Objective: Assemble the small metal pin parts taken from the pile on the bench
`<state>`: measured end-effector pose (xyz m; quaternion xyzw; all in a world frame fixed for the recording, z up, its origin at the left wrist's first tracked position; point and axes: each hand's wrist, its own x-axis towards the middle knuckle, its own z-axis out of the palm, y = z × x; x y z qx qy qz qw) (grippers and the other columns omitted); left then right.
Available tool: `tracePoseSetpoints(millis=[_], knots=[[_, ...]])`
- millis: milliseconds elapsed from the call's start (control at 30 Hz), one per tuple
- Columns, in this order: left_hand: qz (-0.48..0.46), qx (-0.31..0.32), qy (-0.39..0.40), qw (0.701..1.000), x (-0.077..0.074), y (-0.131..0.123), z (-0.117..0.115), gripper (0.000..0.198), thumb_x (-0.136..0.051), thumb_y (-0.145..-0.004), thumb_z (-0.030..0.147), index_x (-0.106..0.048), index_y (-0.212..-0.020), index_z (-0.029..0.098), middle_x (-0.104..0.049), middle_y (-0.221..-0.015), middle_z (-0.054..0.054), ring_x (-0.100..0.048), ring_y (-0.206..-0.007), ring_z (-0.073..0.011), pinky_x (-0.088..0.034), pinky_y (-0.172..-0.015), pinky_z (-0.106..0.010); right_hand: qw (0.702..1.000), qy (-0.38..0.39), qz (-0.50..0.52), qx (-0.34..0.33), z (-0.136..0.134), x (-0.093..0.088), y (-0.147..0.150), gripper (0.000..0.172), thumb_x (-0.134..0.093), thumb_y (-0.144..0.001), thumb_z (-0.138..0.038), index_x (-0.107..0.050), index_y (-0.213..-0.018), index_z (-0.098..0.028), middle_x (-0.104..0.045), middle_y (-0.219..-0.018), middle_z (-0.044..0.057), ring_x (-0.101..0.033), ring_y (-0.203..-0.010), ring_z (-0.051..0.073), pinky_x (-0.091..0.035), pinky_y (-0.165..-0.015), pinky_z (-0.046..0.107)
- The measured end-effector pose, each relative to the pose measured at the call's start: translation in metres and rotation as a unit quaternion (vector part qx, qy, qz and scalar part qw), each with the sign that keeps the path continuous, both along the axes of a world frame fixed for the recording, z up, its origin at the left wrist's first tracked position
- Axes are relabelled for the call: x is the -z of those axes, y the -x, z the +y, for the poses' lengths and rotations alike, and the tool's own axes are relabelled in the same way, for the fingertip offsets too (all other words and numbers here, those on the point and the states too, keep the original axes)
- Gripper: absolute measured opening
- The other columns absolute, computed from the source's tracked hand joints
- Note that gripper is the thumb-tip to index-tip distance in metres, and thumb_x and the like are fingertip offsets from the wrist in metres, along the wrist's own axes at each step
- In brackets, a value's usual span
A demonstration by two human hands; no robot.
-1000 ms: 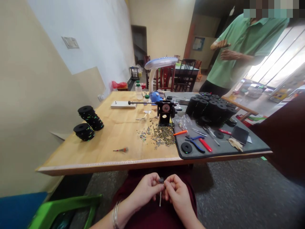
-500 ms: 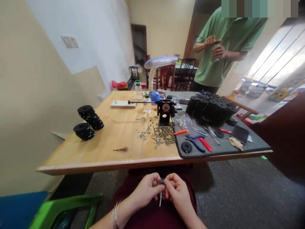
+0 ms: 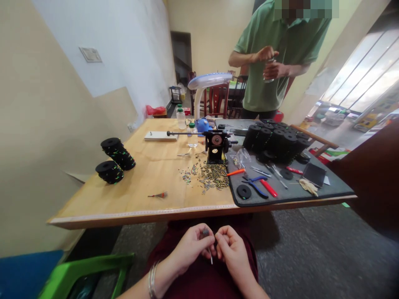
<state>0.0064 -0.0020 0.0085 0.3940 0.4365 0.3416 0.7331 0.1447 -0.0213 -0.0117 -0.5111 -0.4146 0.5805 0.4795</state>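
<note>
Over my lap, in front of the table edge, both hands are close together. My left hand (image 3: 195, 245) is closed around a small dark grey piece (image 3: 205, 232) with a thin pale stick (image 3: 211, 260) poking out below the fingers. I cannot make out its exact kind. Beside it, my right hand (image 3: 230, 248) has thumb and forefinger pinched together near the left fingertips. Whatever sits in that pinch, if anything, is hidden. Closest to the hands on the wooden table (image 3: 131, 199) lies a small brush (image 3: 158, 194).
A black winding machine (image 3: 215, 143) stands behind a scatter of small metal parts (image 3: 215, 174). Black foam spools sit at left (image 3: 114, 151) and right (image 3: 274, 143). Blue-handled pliers (image 3: 257, 182) lie on the grey mat (image 3: 293, 195). A person (image 3: 277, 58) beyond the table holds a bottle (image 3: 268, 72).
My hands have drawn slightly apart, and the dark piece has shifted left with my left hand. The person beyond the table has moved left.
</note>
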Motion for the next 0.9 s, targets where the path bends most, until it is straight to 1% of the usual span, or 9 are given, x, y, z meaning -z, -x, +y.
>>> tracePoseSetpoints(millis=[133, 367, 533, 667, 800, 900], knots=[[0.016, -0.015, -0.005, 1.0, 0.002, 0.0004, 0.0009, 0.031, -0.072, -0.067, 0.037, -0.052, -0.072, 0.014, -0.061, -0.053, 0.001, -0.061, -0.051, -0.0124, -0.045, -0.049, -0.021, 1.0, 0.01, -0.009, 0.003, -0.0022, -0.0026, -0.0003, 0.049, -0.062, -0.07, -0.066, -0.047, -0.071, -0.019, -0.044, -0.039, -0.009, -0.034, -0.035, 0.006, -0.022, -0.038, 0.018], [0.032, -0.031, -0.029, 0.999, 0.0064, 0.0012, 0.002, 0.026, -0.069, -0.07, 0.035, -0.052, -0.072, 0.015, -0.06, -0.055, 0.002, -0.06, -0.052, -0.0123, -0.046, -0.049, -0.022, 0.999, 0.025, -0.028, -0.018, -0.0082, -0.0045, -0.0002, 0.049, -0.061, -0.07, -0.065, -0.045, -0.067, -0.02, -0.045, -0.037, -0.008, -0.029, -0.033, 0.004, -0.018, -0.037, 0.018], [0.075, -0.042, -0.092, 0.992, 0.0051, 0.0016, 0.002, 0.027, -0.069, -0.071, 0.036, -0.052, -0.071, 0.015, -0.057, -0.057, 0.003, -0.056, -0.051, -0.0109, -0.047, -0.048, -0.022, 0.999, 0.039, -0.026, -0.025, -0.0078, -0.0052, 0.0007, 0.049, -0.061, -0.069, -0.066, -0.045, -0.066, -0.02, -0.046, -0.036, -0.008, -0.028, -0.032, 0.004, -0.016, -0.037, 0.018], [0.096, -0.047, -0.115, 0.988, 0.0038, 0.0009, 0.0013, 0.025, -0.068, -0.072, 0.035, -0.052, -0.071, 0.016, -0.055, -0.059, 0.004, -0.055, -0.052, -0.0105, -0.046, -0.048, -0.021, 0.998, 0.047, -0.023, -0.027, -0.0063, -0.0048, 0.0011, 0.047, -0.062, -0.069, -0.064, -0.044, -0.066, -0.02, -0.046, -0.036, -0.008, -0.027, -0.032, 0.004, -0.016, -0.037, 0.018], [0.106, -0.04, -0.14, 0.984, 0.0081, 0.0016, -0.001, 0.022, -0.065, -0.076, 0.035, -0.053, -0.073, 0.017, -0.056, -0.06, 0.002, -0.056, -0.055, -0.0125, -0.046, -0.051, -0.021, 0.998, 0.052, -0.02, -0.026, -0.0051, -0.0029, 0.001, 0.046, -0.061, -0.07, -0.063, -0.044, -0.066, -0.02, -0.046, -0.036, -0.009, -0.027, -0.031, 0.004, -0.016, -0.036, 0.017], [0.142, -0.041, -0.186, 0.971, 0.009, 0.0038, -0.0028, 0.018, -0.062, -0.079, 0.033, -0.056, -0.073, 0.017, -0.06, -0.063, 0.0, -0.057, -0.059, -0.0138, -0.045, -0.056, -0.022, 0.998, 0.054, -0.018, -0.023, -0.0044, -0.002, 0.0004, 0.046, -0.061, -0.069, -0.063, -0.044, -0.066, -0.02, -0.046, -0.035, -0.009, -0.027, -0.031, 0.004, -0.016, -0.036, 0.017]])
